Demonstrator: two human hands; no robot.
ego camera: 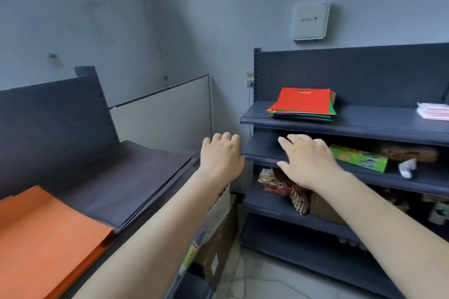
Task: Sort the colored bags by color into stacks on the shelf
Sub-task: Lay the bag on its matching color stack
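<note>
Fingers of both hands loose and slightly spread, holding nothing. Left hand [222,155] and right hand [307,160] reach forward in mid-air, below the mixed stack of bags [303,104], red one on top, on the top board of the shelf [364,124]. Stack lies up and ahead of the fingertips, closer to the right hand; long side runs along the shelf edge, cut-out handle toward the back panel. Sorted orange stack [46,230] and dark stack [131,175] lie well to the left of it. Likely next: right hand lifts the red bag.
</note>
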